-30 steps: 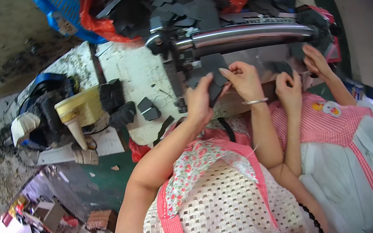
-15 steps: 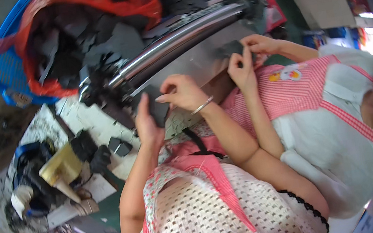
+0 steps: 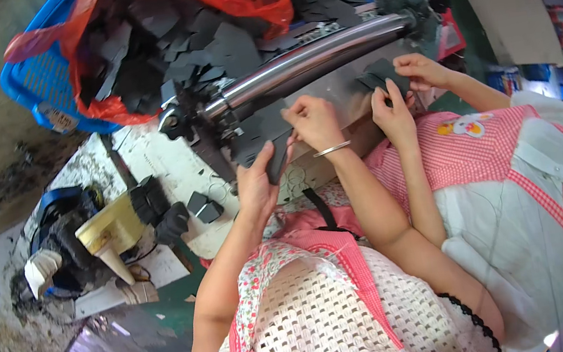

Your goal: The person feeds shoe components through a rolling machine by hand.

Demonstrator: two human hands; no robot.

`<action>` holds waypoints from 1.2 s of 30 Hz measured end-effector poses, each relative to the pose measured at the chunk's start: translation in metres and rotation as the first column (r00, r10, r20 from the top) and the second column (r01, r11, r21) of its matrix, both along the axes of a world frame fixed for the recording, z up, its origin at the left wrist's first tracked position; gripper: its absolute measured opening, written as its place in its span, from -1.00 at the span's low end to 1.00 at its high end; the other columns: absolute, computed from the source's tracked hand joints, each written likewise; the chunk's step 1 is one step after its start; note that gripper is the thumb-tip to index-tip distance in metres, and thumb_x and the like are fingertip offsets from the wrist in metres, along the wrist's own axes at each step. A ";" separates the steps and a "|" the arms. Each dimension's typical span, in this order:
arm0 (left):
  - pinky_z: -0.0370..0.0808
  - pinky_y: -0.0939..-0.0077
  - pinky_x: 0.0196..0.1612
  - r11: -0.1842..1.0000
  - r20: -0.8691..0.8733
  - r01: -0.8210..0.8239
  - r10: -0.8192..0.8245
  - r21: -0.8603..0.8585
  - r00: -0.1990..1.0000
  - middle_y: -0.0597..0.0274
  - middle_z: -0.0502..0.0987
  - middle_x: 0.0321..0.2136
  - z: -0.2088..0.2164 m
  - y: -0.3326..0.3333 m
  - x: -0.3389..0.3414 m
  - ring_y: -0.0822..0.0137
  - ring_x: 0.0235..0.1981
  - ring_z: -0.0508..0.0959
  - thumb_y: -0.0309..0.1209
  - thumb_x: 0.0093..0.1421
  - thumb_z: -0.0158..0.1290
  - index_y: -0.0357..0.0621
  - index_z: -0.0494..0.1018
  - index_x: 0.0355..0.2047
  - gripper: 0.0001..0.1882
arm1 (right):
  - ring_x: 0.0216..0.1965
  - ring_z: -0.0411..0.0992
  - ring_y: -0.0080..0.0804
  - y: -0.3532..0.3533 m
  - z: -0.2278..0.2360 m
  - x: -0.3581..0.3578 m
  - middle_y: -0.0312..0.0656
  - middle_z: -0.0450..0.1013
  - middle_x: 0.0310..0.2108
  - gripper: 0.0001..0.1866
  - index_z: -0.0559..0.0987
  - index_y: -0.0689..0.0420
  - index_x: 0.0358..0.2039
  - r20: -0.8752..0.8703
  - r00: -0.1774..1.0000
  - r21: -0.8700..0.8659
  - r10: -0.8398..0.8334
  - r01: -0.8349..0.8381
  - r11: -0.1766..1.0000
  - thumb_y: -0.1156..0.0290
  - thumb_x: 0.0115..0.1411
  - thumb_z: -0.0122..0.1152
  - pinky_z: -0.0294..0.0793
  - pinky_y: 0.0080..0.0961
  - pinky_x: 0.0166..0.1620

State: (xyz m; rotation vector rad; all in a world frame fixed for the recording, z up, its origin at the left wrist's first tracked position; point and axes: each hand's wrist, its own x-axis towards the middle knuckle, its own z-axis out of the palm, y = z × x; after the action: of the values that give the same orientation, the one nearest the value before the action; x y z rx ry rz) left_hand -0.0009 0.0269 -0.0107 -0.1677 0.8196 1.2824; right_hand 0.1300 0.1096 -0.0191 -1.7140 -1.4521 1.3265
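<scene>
My left hand [image 3: 256,183] is closed around a few dark grey flat pieces [image 3: 281,163], thumb on top, in front of a machine with a shiny metal roller [image 3: 321,52]. Another dark grey sheet piece [image 3: 260,125] lies on the metal plate [image 3: 338,89] below the roller's left end. My right hand [image 3: 317,124], with a bracelet on the wrist, pinches at the right edge of that piece. To the right, a co-worker's two hands [image 3: 396,115] handle a dark piece [image 3: 377,74] on the same plate.
Behind the roller stands a blue basket [image 3: 32,90] with a red plastic bag [image 3: 94,6] full of dark scraps. On the left of the white worktop [image 3: 153,148] are a cream-coloured device [image 3: 113,228] and a small dark block [image 3: 205,206]. The co-worker sits close at my right.
My right hand has moved from beside the left hand's pieces toward the roller, where a dark piece now lies on the plate. The whole view has shifted slightly.
</scene>
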 end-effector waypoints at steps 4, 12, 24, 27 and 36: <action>0.64 0.36 -0.12 0.999 -0.083 -0.038 0.036 -0.015 0.996 -0.21 0.48 -0.16 0.005 -0.006 -0.001 0.06 -0.20 0.59 -0.62 0.22 -0.02 -0.58 0.28 -0.08 -0.71 | -0.68 0.47 -0.49 0.001 0.017 -0.016 -0.12 0.51 -0.63 -0.69 0.51 0.28 -0.54 -0.088 0.975 -0.133 -0.203 0.191 0.973 0.28 0.13 0.29 0.45 -0.52 -0.54; 0.66 0.36 -0.18 0.997 -0.046 -0.006 0.003 -0.071 0.999 -0.18 0.49 -0.21 0.010 -0.005 -0.007 0.05 -0.24 0.60 -0.55 0.25 -0.01 -0.54 0.30 -0.10 -0.72 | -0.66 0.40 -0.63 0.002 0.009 -0.003 -0.24 0.46 -0.67 -0.73 0.50 0.27 -0.42 0.040 0.999 -0.081 0.011 -0.008 0.997 0.34 0.07 0.37 0.33 -0.71 -0.59; 0.63 0.30 -0.10 1.000 -0.024 0.007 -0.008 -0.012 1.000 -0.12 0.48 -0.15 0.006 -0.004 -0.006 0.05 -0.18 0.59 -0.53 0.24 0.02 -0.51 0.31 -0.06 -0.69 | -0.53 0.55 -0.40 -0.007 0.020 0.002 -0.07 0.54 -0.57 -0.75 0.62 0.33 -0.39 -0.023 0.973 -0.085 0.229 -0.230 0.970 0.36 0.07 0.30 0.49 -0.46 -0.39; 0.63 0.31 -0.10 0.999 -0.064 0.037 -0.036 0.023 0.997 -0.12 0.46 -0.11 0.006 -0.006 -0.005 0.06 -0.16 0.58 -0.55 0.22 0.04 -0.51 0.29 -0.05 -0.67 | -0.57 0.53 -0.45 -0.008 0.009 0.003 -0.11 0.53 -0.58 -0.79 0.61 0.32 -0.38 0.115 0.958 0.131 0.261 -0.275 0.952 0.39 0.09 0.26 0.47 -0.54 -0.46; 0.66 0.45 -0.25 0.996 -0.168 -0.016 0.002 -0.086 0.986 0.07 0.48 -0.18 0.012 -0.011 -0.003 0.20 -0.25 0.58 -0.54 0.19 0.10 -0.33 0.34 -0.10 -0.72 | -0.51 0.55 -0.40 -0.003 0.006 -0.007 -0.07 0.53 -0.61 -0.72 0.57 0.31 -0.41 0.054 0.994 -0.042 -0.098 0.100 0.994 0.29 0.12 0.28 0.50 -0.48 -0.38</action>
State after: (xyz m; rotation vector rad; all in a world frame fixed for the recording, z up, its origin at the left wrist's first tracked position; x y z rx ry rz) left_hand -0.0036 0.0155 0.0010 -0.1344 1.0210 1.2821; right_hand 0.1227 0.1069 -0.0134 -1.8368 -1.3562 1.2794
